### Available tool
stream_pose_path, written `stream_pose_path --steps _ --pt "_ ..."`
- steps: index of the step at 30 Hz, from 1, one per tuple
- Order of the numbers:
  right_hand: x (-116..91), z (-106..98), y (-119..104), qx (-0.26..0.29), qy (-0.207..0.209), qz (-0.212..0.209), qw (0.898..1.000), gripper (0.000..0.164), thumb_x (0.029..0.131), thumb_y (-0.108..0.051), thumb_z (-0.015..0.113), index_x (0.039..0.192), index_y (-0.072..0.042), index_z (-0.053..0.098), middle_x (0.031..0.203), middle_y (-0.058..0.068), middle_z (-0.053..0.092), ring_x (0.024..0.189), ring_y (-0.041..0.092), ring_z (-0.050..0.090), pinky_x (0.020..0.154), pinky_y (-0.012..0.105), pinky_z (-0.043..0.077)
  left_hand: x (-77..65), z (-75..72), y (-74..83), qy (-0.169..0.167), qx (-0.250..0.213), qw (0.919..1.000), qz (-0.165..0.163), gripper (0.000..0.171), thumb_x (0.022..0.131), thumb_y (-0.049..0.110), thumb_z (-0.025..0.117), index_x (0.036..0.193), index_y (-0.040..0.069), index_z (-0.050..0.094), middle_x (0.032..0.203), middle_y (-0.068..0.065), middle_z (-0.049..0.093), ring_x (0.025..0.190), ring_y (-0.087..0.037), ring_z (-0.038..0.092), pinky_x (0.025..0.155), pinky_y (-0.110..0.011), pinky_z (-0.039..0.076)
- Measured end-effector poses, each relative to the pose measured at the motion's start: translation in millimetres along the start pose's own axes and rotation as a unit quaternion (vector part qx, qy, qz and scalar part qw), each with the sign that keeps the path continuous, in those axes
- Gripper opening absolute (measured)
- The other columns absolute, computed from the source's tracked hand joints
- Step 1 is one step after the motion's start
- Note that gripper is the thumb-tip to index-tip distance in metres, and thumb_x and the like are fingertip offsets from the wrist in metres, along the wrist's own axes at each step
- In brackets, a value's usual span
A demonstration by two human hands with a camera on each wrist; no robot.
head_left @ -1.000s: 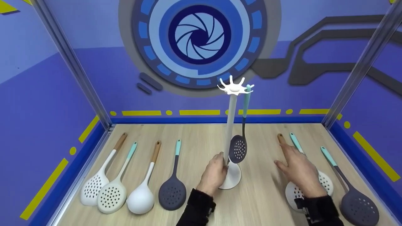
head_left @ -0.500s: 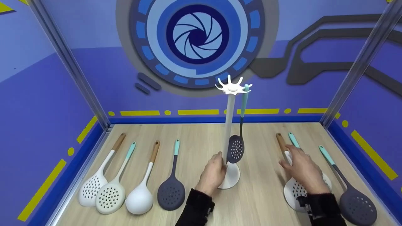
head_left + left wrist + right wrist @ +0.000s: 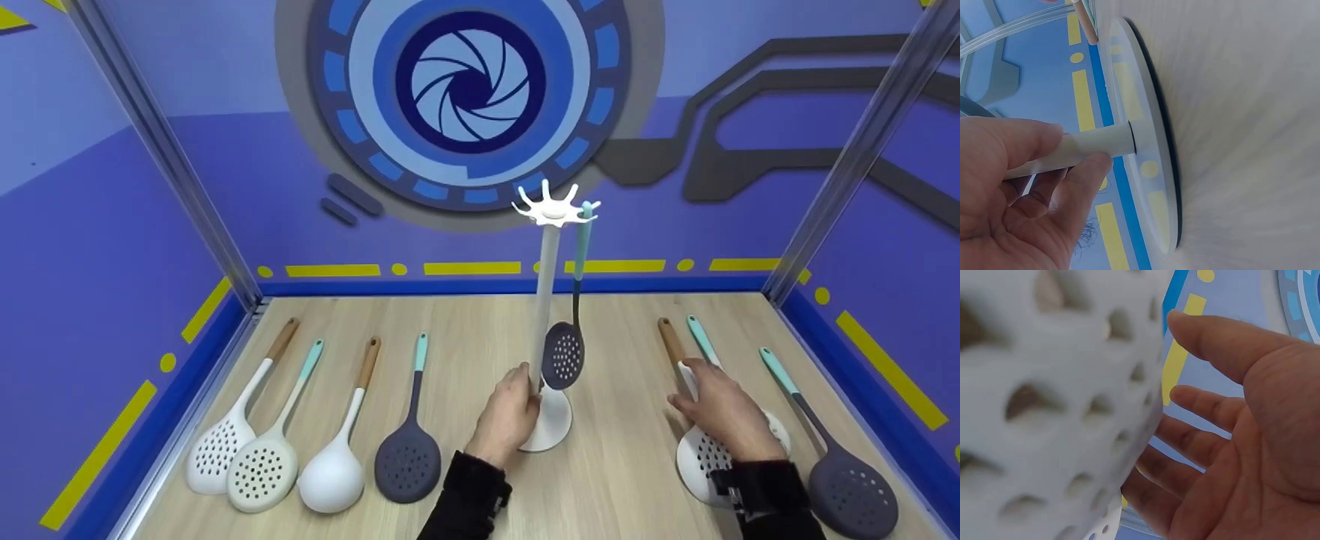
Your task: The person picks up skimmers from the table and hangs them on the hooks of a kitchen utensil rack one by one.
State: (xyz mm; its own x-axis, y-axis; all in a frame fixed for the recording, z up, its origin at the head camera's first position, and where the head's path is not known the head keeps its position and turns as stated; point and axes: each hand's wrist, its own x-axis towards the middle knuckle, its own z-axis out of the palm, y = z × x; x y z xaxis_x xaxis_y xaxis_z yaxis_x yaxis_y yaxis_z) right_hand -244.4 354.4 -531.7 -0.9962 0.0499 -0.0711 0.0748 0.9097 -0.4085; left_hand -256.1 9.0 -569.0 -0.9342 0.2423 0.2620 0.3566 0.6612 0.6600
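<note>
My left hand [image 3: 504,420] grips the lower pole of a white utensil stand [image 3: 547,285], thumb and fingers round it just above the disc base [image 3: 1145,169]. From one prong of the stand's crown hangs a dark grey skimmer [image 3: 564,356] with a mint handle. Over on the right, my right hand [image 3: 724,412] hovers above a white skimmer [image 3: 697,465] with a wooden handle, fingertips by its shaft. In the right wrist view its perforated head [image 3: 1072,433] looms close, and the thumb and fingers [image 3: 1202,405] are spread with nothing between them.
Partly under my right hand lies a mint-handled white skimmer [image 3: 703,337]; a grey slotted turner [image 3: 855,487] lies farther right. Left of the stand are a grey skimmer [image 3: 409,461], white ladle [image 3: 331,480], cream skimmer [image 3: 262,472] and white skimmer [image 3: 217,454]. Blue panels wall the table.
My right hand has drawn slightly back from the wooden handle toward the white shaft. The left hand keeps its grip on the pole, and the stand has not moved.
</note>
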Motion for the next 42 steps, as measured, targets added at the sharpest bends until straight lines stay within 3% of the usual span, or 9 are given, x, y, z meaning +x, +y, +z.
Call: stream_pose_path --steps 7,15,20,24,27,37,42 --pt "2 0 2 -0.001 -0.014 0.001 1.000 0.082 0.110 -0.024 0.081 0.170 0.014 0.042 0.172 0.049 0.045 0.158 0.069 0.049 0.126 0.081 0.048 -0.4 -0.9 0.8 0.000 -0.001 1.0000 0.002 0.055 0.108 -0.004 0.071 0.159 -0.017 0.056 0.139 -0.028 0.076 0.138 -0.044 0.077 0.121 -0.054 0.064" --pt "4 2 1 -0.010 -0.039 0.017 0.999 0.082 0.111 -0.027 0.080 0.166 0.021 0.043 0.168 0.051 0.046 0.156 0.070 0.050 0.126 0.080 0.048 -0.3 -1.1 0.0 -0.010 0.005 0.9999 -0.002 0.054 0.109 -0.005 0.068 0.160 -0.016 0.056 0.150 -0.030 0.073 0.147 -0.044 0.073 0.124 -0.054 0.061" --pt "1 3 0 -0.016 -0.034 0.006 0.999 0.075 0.112 -0.017 0.076 0.166 0.023 0.042 0.166 0.052 0.048 0.154 0.069 0.053 0.125 0.079 0.051 1.6 0.6 -0.8 -0.008 0.002 0.9999 -0.009 0.038 0.109 -0.004 0.069 0.147 -0.006 0.066 0.129 -0.019 0.077 0.128 -0.033 0.079 0.112 -0.051 0.068" --pt "-3 3 0 -0.017 -0.022 -0.012 1.000 0.066 0.111 -0.003 0.071 0.165 0.024 0.043 0.164 0.052 0.050 0.153 0.069 0.054 0.122 0.078 0.053 3.1 1.0 -1.4 -0.008 0.003 0.9999 -0.007 0.024 0.109 -0.004 0.069 0.131 0.003 0.068 0.114 -0.009 0.072 0.109 -0.020 0.074 0.099 -0.047 0.069" --pt "-4 3 0 -0.015 -0.014 -0.020 1.000 0.061 0.111 0.003 0.066 0.164 0.024 0.043 0.163 0.052 0.051 0.153 0.070 0.054 0.123 0.078 0.053 4.0 1.2 -1.7 -0.010 0.005 0.9999 -0.008 0.022 0.109 -0.003 0.070 0.130 0.004 0.068 0.111 -0.007 0.070 0.104 -0.017 0.071 0.096 -0.045 0.069" --pt "-6 4 0 -0.012 -0.005 -0.035 0.999 0.057 0.110 0.010 0.063 0.164 0.022 0.046 0.161 0.050 0.054 0.151 0.069 0.056 0.122 0.077 0.054 3.3 0.8 -2.3 -0.010 0.006 0.9999 -0.003 0.037 0.109 -0.004 0.068 0.146 -0.005 0.066 0.120 -0.014 0.075 0.118 -0.030 0.080 0.106 -0.049 0.069" --pt "-6 6 0 -0.005 0.008 -0.054 0.998 0.054 0.110 0.013 0.060 0.162 0.022 0.048 0.160 0.049 0.057 0.152 0.067 0.057 0.123 0.076 0.053 2.7 -0.2 -1.2 -0.016 -0.002 0.9999 -0.007 0.048 0.109 -0.003 0.068 0.156 -0.010 0.061 0.135 -0.022 0.077 0.133 -0.039 0.079 0.115 -0.053 0.067"
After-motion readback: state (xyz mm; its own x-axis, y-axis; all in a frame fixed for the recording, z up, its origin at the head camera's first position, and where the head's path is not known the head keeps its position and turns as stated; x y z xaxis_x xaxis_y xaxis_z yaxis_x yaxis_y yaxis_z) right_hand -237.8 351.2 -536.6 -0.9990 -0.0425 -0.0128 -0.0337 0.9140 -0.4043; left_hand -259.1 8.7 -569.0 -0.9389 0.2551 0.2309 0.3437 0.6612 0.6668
